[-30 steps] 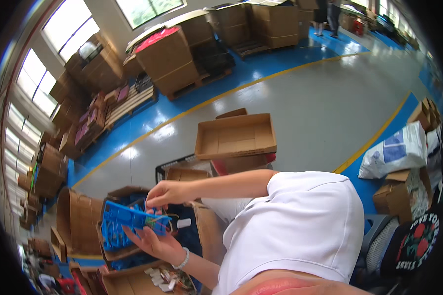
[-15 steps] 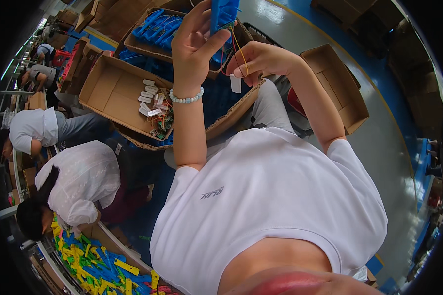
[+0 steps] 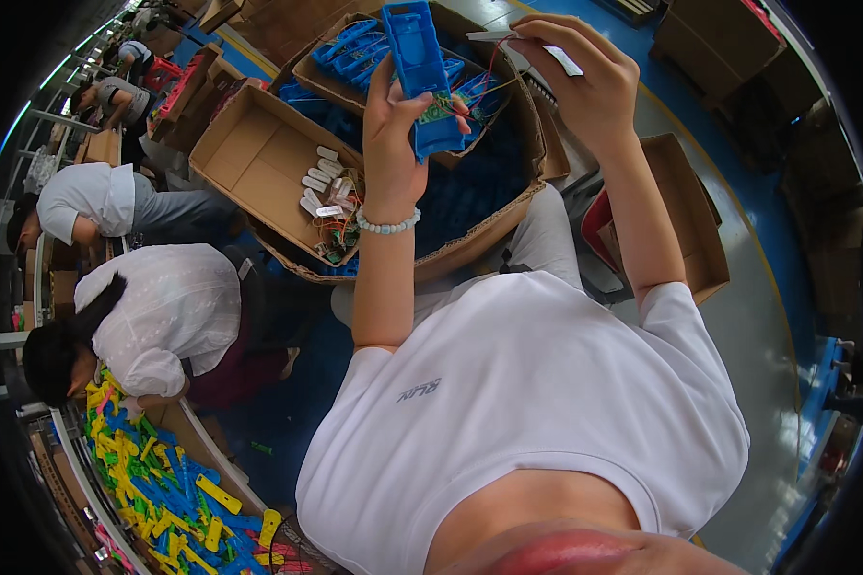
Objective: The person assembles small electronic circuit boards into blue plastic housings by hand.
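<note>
My left hand (image 3: 395, 139), a beaded bracelet at its wrist, is closed around a long blue plastic housing (image 3: 415, 48). A small green circuit board (image 3: 435, 111) with thin coloured wires shows at the housing's lower part, beside my thumb. To the right, my raised right hand (image 3: 590, 81) pinches a flat white piece (image 3: 489, 36) at its fingertips. More white (image 3: 564, 61) shows below those fingers; I cannot tell if it is the same piece. A thin red wire runs down from near the fingertips toward the board.
A carton (image 3: 249, 134) at left holds several white pieces (image 3: 328, 177) and wired boards. Below my hands stands a large carton (image 3: 484, 230) of blue parts, with a smaller box of blue housings. Another carton (image 3: 686, 182) stands right. A co-worker (image 3: 168, 297) bends over yellow, blue and green parts (image 3: 177, 498).
The blue housing has come lower, its open side and board now showing. My right hand has moved up and right, lifting the white piece from where it hung below the hand.
</note>
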`<state>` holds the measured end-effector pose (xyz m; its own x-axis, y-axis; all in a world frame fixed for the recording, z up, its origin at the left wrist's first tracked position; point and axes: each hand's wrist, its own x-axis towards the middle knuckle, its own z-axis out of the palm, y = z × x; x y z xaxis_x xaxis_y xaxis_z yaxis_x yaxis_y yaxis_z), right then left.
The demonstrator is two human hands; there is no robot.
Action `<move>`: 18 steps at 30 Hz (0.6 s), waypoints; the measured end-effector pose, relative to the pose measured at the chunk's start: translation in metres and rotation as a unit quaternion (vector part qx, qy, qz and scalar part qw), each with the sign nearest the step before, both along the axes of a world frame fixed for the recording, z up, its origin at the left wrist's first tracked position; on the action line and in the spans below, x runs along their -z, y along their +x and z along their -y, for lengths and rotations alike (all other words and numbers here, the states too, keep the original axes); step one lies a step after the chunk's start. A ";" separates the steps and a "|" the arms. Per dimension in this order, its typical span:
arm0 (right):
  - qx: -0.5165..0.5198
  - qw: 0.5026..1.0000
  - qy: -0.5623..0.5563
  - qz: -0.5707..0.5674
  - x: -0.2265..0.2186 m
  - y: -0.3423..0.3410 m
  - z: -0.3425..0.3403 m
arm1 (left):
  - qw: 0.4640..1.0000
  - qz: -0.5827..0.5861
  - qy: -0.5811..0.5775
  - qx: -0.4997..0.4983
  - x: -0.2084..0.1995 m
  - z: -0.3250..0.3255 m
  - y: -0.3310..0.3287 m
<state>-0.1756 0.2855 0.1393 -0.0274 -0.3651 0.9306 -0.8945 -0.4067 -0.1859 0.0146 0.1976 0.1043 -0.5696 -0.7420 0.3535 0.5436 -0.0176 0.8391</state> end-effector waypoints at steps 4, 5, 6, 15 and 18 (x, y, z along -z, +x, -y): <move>-0.059 0.992 -0.100 -0.045 -0.009 0.008 0.009 | 0.997 -0.009 0.026 0.073 0.004 -0.022 -0.001; -0.056 0.988 -0.122 -0.072 -0.011 0.009 0.010 | 0.997 -0.010 0.025 0.071 0.005 -0.026 0.000; -0.058 0.988 -0.123 -0.073 -0.012 0.009 0.010 | 0.998 0.002 0.021 0.052 0.007 -0.028 0.002; -0.116 0.980 -0.136 -0.087 -0.006 0.006 0.015 | 0.999 0.008 0.032 0.025 0.011 -0.047 0.008; -0.118 0.974 -0.145 -0.129 -0.009 0.007 0.012 | 0.999 0.011 0.033 0.025 0.012 -0.051 0.009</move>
